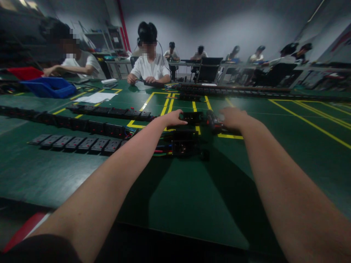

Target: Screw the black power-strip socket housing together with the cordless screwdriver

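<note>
L hand [177,117] reaches out over mid desk [175,197], thumb & fingers parted a bit, set about the left end of a small blk end box [192,117]; looks like a hold, though fingertips are partly lost in the dark. Box lies on the desk, well in from the near edge, near yellow tape lines [164,107].

R hand [233,117], just right of the box, is curled round a dark handheld power tool [215,122] w/ red-orange bits; its front end points toward the box, touching or apart can't tell. Exact tool type too blurred.

Nearer the near edge: 2nd blk end box [182,147], w/ red, blue & green/yellow wires [161,151] running left to a blk socket strip [82,142], partly behind the L forearm. Two more socket strips beyond it: a long one [68,120] running out toward the left edge, & a shorter one [112,112] behind that.

Farther back left: white paper [95,97], then blue bin [51,87] & red bin [26,73] nr the far left corner. Long dark bars [233,90] lie along the far edge. Co-worker in white tee [150,67] sits at the far edge, both hands on a dark part; another sits farther left, more at desks behind.
</note>
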Motion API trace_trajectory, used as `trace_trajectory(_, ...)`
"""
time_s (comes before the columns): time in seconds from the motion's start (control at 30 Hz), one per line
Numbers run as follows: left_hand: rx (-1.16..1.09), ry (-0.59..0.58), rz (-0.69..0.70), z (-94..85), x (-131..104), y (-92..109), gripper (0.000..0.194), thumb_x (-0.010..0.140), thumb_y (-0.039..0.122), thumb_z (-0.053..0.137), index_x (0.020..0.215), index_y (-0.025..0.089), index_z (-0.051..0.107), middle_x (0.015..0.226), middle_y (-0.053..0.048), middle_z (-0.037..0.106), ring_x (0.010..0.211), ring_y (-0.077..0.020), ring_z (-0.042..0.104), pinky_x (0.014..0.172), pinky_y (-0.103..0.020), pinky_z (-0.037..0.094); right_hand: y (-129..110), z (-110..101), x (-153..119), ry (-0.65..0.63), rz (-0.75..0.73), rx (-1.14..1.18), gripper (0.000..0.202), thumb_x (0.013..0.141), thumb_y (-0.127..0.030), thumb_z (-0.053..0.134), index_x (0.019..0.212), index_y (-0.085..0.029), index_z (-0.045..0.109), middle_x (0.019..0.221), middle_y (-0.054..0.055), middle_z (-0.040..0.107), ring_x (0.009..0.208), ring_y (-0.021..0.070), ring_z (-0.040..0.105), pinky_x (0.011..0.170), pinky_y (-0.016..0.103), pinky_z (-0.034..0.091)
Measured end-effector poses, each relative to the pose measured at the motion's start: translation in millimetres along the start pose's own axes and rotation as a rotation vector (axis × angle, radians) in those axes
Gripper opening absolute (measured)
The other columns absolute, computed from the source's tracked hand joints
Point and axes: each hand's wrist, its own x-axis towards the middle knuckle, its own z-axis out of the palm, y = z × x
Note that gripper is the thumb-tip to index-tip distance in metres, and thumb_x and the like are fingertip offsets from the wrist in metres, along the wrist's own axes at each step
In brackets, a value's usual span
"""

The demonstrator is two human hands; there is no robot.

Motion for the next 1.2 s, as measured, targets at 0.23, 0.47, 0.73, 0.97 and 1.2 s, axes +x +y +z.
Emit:
trace_trajectory(0.23, 0.037, 0.029, 0.115, -0.6, -1.3, 1.4, 0.072, 0.090, 0.021, 0.081, 0.158, 0.016, 0.058, 0.122, -0.012, 0.081, 0.110, -0.0283, 0.076, 0.094, -0.036, 0.056, -84.6, 7.8, -7.8, 0.200, 0.079, 0.094, 0.072, 0.110, -0.033, 0.049, 0.179, -0.011, 0.046, 0.172, 0.028, 0.058, 0.154, 0.0474, 0.055, 0.121, 0.071, 0.048)
trace_trajectory(0.47, 0.054, 0.094, 0.165, 2.7, 2.1, -0.4, 0.060, 0.086, 0.008, 0.077, 0.144, 0.017, 0.064, 0.110, -0.008, 0.077, 0.101, -0.0247, 0.072, 0.092, -0.035, 0.053, -108.0, 39.6, -11.8, 0.246, -0.008, 0.058, 0.075, 0.110, -0.037, 0.048, 0.180, -0.010, 0.045, 0.171, 0.027, 0.059, 0.162, 0.0483, 0.045, 0.132, 0.084, 0.026)
trace_trajectory(0.73, -0.050, 0.023, 0.142, -3.4, -5.2, 4.4, 0.071, 0.083, 0.002, 0.073, 0.152, 0.017, 0.062, 0.099, -0.004, 0.078, 0.086, -0.0201, 0.069, 0.086, -0.034, 0.054, -104.7, 42.2, -10.0, 0.308, -0.038, 0.010, 0.065, 0.107, -0.023, 0.051, 0.170, -0.009, 0.055, 0.170, 0.026, 0.061, 0.158, 0.0442, 0.050, 0.133, 0.076, 0.031)
trace_trajectory(0.97, 0.144, 0.034, 0.075, -9.0, -2.9, 2.1, 0.050, 0.093, 0.012, 0.075, 0.143, 0.015, 0.077, 0.126, -0.013, 0.085, 0.115, -0.0262, 0.076, 0.102, -0.035, 0.055, -106.1, 40.9, -13.2, 0.364, -0.092, -0.030, 0.064, 0.109, -0.016, 0.042, 0.171, -0.004, 0.053, 0.163, 0.028, 0.061, 0.142, 0.0436, 0.056, 0.119, 0.061, 0.047)
trace_trajectory(1.2, 0.270, 0.106, 0.018, -8.5, -7.4, 8.9, 0.038, 0.105, 0.019, 0.067, 0.139, 0.021, 0.082, 0.141, -0.013, 0.083, 0.130, -0.0298, 0.076, 0.106, -0.037, 0.057, -103.5, 44.4, -8.1, 0.395, -0.096, 0.015, 0.064, 0.106, -0.011, 0.042, 0.168, -0.006, 0.056, 0.153, 0.028, 0.064, 0.143, 0.0425, 0.053, 0.114, 0.058, 0.050)
